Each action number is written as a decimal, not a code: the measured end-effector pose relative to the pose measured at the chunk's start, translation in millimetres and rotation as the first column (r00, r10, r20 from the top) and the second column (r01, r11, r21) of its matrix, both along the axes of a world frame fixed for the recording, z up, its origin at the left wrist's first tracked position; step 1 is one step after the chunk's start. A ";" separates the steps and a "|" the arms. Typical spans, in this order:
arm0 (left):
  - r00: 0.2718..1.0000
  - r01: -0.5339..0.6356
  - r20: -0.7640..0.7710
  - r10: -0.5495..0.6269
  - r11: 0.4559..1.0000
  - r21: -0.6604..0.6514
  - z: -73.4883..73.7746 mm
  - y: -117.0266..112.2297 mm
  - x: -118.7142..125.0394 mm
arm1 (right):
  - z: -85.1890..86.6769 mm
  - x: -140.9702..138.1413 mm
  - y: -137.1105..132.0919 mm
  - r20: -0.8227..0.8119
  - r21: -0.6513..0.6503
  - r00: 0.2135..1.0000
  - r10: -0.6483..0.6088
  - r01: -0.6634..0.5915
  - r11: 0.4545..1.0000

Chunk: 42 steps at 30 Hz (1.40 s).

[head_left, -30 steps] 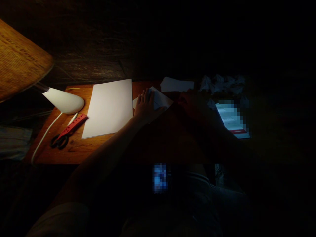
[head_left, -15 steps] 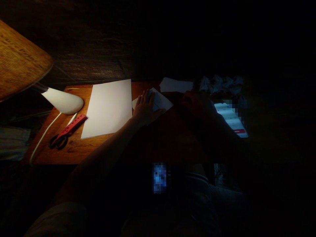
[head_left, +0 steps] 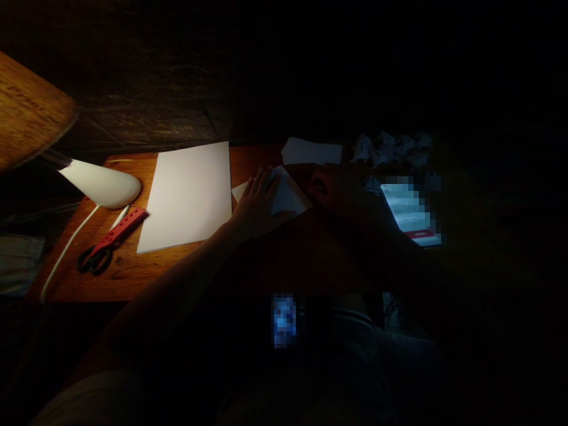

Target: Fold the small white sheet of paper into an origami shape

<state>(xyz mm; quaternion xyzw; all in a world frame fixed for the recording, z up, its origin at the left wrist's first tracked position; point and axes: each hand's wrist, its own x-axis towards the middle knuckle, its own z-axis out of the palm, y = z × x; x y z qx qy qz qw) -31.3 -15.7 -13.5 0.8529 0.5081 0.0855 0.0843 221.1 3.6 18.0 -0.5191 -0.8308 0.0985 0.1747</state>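
A white paper (head_left: pixel 287 194) lies near the middle of the wooden table (head_left: pixel 128 287). The left hand (head_left: pixel 260 204) rests flat over it, fingers extended, grasping nothing. The right hand (head_left: pixel 328 184) is at the paper's right corner in deep shadow; whether it grips anything, I cannot tell. A large white sheet (head_left: pixel 189 198) lies to the left, a smaller paper stack (head_left: pixel 312 151) behind, crumpled-looking papers (head_left: pixel 393 149) and a lit screen (head_left: pixel 404 207) farther right, black-handled scissors (head_left: pixel 101 260) at far left

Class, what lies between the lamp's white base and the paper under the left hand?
The head view shows a large white sheet lying between the base and the paper.
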 end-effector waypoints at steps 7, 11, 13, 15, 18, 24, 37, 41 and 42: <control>1.000 -0.002 0.004 0.002 1.000 0.008 -3.1 -0.3 -0.5 | 4.4 21.7 3.5 0.006 -0.026 0.996 -0.088 0.089 0.996; 1.000 -0.007 -0.019 0.007 1.000 -0.009 1.4 -1.0 3.7 | 6.2 26.3 4.5 0.008 -0.009 0.996 -0.090 0.090 0.996; 0.999 -0.019 -0.037 0.018 0.999 -0.026 4.5 -1.8 5.4 | 5.9 19.2 4.4 -0.008 -0.009 0.997 -0.074 0.074 0.997; 0.999 -0.028 -0.045 0.027 0.999 -0.037 6.0 -2.4 5.7 | 3.9 9.3 5.2 -0.034 -0.004 0.998 -0.044 0.044 0.999; 1.000 -0.015 -0.021 0.014 1.000 -0.023 3.9 -1.9 3.5 | -0.8 -3.4 7.3 -0.048 -0.005 0.999 -0.014 0.014 1.000; 1.000 0.011 0.020 -0.011 1.000 0.010 -2.8 0.8 -1.1 | -4.0 -12.2 6.2 -0.018 0.023 1.000 -0.003 0.004 1.000; 0.999 0.023 0.034 -0.024 1.000 0.008 -5.5 2.5 -3.2 | -3.0 -1.8 2.2 0.003 0.008 0.991 -0.135 0.135 0.991; 1.000 0.019 0.011 -0.019 1.000 -0.004 -3.5 1.8 -1.2 | -5.0 7.3 1.5 -0.014 0.032 0.992 -0.127 0.128 0.991; 1.000 0.017 0.004 -0.017 1.000 -0.008 -2.8 1.6 -0.8 | -5.5 6.7 1.7 -0.018 0.033 0.992 -0.121 0.122 0.992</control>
